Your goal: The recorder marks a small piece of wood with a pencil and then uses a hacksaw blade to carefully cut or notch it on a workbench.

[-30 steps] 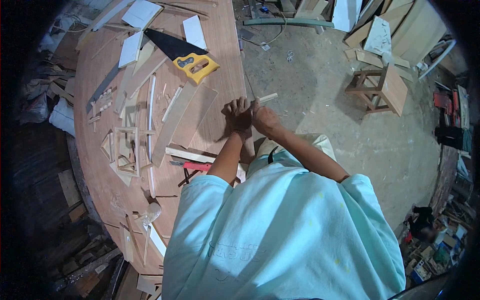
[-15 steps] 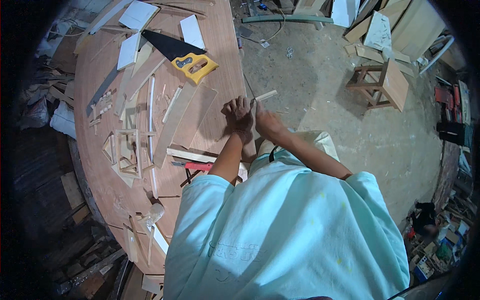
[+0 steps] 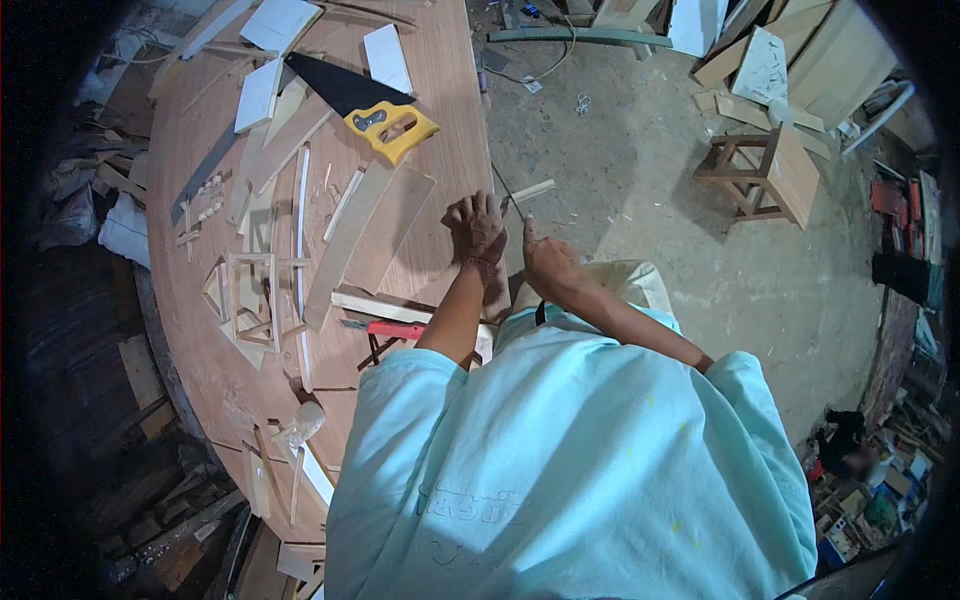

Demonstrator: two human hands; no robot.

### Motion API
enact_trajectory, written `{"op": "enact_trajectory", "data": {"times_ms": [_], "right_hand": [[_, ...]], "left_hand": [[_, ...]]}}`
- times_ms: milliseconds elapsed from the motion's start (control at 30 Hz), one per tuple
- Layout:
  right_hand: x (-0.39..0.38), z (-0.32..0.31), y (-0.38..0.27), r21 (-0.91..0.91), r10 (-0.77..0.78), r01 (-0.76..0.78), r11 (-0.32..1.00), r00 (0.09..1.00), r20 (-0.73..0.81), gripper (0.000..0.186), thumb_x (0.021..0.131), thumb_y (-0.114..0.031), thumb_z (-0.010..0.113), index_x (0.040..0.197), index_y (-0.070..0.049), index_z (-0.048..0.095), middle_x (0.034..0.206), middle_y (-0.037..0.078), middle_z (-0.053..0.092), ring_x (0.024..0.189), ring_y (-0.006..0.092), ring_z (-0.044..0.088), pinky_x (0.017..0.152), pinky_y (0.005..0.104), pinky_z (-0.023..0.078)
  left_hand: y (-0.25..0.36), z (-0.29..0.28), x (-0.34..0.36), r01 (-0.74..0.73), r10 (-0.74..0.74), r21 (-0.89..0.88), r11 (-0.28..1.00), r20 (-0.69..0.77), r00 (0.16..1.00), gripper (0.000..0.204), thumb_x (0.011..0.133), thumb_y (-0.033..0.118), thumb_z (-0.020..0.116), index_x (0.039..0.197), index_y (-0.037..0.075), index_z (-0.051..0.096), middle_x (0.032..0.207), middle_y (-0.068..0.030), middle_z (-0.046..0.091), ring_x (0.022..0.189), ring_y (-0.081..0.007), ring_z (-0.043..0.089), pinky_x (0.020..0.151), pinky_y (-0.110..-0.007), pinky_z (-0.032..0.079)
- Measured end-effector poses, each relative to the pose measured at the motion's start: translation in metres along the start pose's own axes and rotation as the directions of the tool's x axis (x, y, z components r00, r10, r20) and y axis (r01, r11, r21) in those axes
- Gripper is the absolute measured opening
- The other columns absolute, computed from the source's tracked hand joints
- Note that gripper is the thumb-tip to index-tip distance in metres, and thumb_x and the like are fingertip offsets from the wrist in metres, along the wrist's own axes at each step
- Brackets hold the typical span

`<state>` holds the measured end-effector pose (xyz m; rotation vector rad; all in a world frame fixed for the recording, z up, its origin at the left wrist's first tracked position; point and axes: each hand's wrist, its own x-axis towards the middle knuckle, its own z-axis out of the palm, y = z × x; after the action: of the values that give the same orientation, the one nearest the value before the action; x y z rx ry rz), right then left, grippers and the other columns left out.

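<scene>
My left hand (image 3: 476,228) presses down at the table's right edge, its fingers bent over the near end of a narrow wooden strip (image 3: 532,192). The strip juts out past the edge over the floor. My right hand (image 3: 552,264) is closed around a hand saw, whose handle is hidden in the fist. Edge-on, the saw's thin dark blade (image 3: 508,188) crosses the strip just right of my left fingers. Whether it has cut into the wood is too small to see.
On the wooden table (image 3: 400,20) lie a yellow-handled saw (image 3: 395,130), a red utility knife (image 3: 395,328), a small wooden frame (image 3: 253,300), boards and offcuts. A wooden stool (image 3: 765,175) lies tipped on the floor at right. Panels (image 3: 840,60) lean at the far right.
My right hand has drawn back toward my body and slightly right, pulling the saw with it, so more blade shows ahead of the fist. My left hand stays in place.
</scene>
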<state>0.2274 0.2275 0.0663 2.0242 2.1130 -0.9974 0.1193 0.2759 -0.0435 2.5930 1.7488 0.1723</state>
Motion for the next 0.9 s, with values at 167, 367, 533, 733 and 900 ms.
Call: {"op": "enact_trajectory", "data": {"times_ms": [167, 367, 533, 733, 900], "right_hand": [[0.042, 0.023, 0.017, 0.108, -0.053, 0.070, 0.992, 0.987, -0.153, 0.047, 0.069, -0.004, 0.036, 0.111, 0.013, 0.026, 0.071, 0.024, 0.054, 0.067, 0.0347, 0.055, 0.061, 0.0420, 0.043], [0.013, 0.005, -0.003, 0.034, -0.044, 0.046, 0.998, 0.997, -0.071, 0.045, 0.069, -0.005, 0.037, 0.111, 0.011, 0.029, 0.074, 0.024, 0.055, 0.068, 0.0342, 0.055, 0.062, 0.0413, 0.043], [0.039, 0.029, 0.020, -0.025, -0.063, 0.061, 0.998, 0.994, -0.088, 0.041, 0.072, -0.007, 0.035, 0.109, 0.011, 0.032, 0.076, 0.025, 0.054, 0.070, 0.0339, 0.055, 0.062, 0.0405, 0.043], [0.023, 0.030, 0.013, -0.106, -0.307, 0.289, 0.952, 0.864, -0.400, 0.042, 0.072, -0.008, 0.036, 0.108, 0.013, 0.033, 0.070, 0.022, 0.054, 0.064, 0.0332, 0.055, 0.058, 0.0394, 0.044], [0.016, 0.020, 0.012, -0.026, -0.092, 0.089, 0.996, 0.987, -0.132, 0.047, 0.071, -0.007, 0.037, 0.112, 0.014, 0.026, 0.069, 0.022, 0.054, 0.063, 0.0331, 0.054, 0.058, 0.0394, 0.043]], "left_hand": [[0.004, 0.006, 0.002, -0.054, 0.050, 0.081, 0.995, 0.052, 0.997, 0.031, 0.067, 0.028, 0.048, 0.091, 0.007, 0.046, 0.089, -0.0077, 0.045, 0.091, -0.0259, 0.039, 0.077, -0.041, 0.026], [0.004, -0.012, -0.001, 0.072, -0.072, -0.009, 0.997, 0.057, 0.996, 0.024, 0.069, 0.024, 0.046, 0.087, 0.009, 0.046, 0.090, -0.0071, 0.044, 0.091, -0.0246, 0.039, 0.076, -0.043, 0.027], [0.008, -0.009, 0.003, 0.005, -0.004, 0.026, 1.000, -0.015, 1.000, 0.021, 0.073, 0.025, 0.042, 0.086, 0.009, 0.046, 0.089, -0.0074, 0.045, 0.087, -0.0249, 0.040, 0.076, -0.041, 0.028], [0.001, 0.001, -0.001, 0.003, -0.006, 0.066, 0.998, 0.033, 0.999, 0.024, 0.071, 0.027, 0.043, 0.085, 0.008, 0.046, 0.091, -0.0083, 0.044, 0.089, -0.0257, 0.039, 0.075, -0.040, 0.027], [0.008, -0.008, 0.000, 0.025, -0.025, 0.019, 1.000, 0.025, 0.999, 0.022, 0.074, 0.027, 0.040, 0.083, 0.007, 0.046, 0.087, -0.0085, 0.045, 0.088, -0.0262, 0.039, 0.075, -0.040, 0.027]]}}
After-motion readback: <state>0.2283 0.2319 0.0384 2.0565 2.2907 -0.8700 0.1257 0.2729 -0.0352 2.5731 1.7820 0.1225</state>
